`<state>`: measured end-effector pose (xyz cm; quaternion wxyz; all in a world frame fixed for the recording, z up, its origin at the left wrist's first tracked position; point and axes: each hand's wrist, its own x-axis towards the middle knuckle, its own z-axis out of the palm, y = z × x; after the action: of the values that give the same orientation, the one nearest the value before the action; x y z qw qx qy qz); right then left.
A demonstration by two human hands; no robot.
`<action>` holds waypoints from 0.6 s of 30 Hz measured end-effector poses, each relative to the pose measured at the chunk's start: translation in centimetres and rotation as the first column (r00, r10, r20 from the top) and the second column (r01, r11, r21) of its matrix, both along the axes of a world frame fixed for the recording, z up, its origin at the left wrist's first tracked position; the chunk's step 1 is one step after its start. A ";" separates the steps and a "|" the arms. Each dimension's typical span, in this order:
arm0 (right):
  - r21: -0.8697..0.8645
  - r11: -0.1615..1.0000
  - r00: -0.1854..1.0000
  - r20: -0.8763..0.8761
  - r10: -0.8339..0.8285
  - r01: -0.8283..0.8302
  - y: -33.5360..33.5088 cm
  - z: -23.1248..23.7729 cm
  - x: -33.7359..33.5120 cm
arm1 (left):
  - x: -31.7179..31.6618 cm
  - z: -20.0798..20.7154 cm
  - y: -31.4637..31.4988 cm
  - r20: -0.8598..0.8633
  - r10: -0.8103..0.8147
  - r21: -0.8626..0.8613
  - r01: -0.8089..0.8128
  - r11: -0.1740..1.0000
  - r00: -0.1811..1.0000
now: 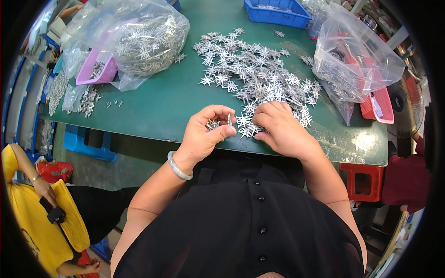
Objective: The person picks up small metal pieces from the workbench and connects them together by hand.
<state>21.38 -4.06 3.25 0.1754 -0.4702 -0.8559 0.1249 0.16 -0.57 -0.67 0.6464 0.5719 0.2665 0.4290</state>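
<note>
Head view: on the green bench (143, 109), a pile of star pieces (259, 74) lies between a left bag (153, 44) and a right bag (343, 69), with a blue tray (280, 17) beyond. The bags are clear, wrinkled plastic; the pieces look metallic, silver-grey and spiky. The left hand (200, 132) has its grip curled nearly closed around a few of them. The right hand (283, 129) bends at the pile's near edge; whether its grip holds one, I cannot tell.
</note>
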 end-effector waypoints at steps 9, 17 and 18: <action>0.132 0.979 0.969 -0.212 -0.127 0.157 0.6 -1.4 0.2 | 0.2 -0.1 0.1 -0.058 0.025 0.064 -0.021 0.998 0.998; -0.193 0.940 0.804 -0.487 -0.340 0.281 0.2 -1.1 0.5 | 1.0 0.6 -0.1 -0.116 0.111 0.150 -0.093 0.984 0.987; -0.271 0.925 0.737 -0.562 -0.376 0.265 0.1 -1.1 0.5 | 1.1 0.7 -0.1 -0.119 0.109 0.150 -0.091 0.985 0.987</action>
<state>21.91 -3.92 2.14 0.4165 -0.5595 -0.6463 0.3095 1.28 -0.67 0.00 0.5628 0.6290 0.3037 0.4420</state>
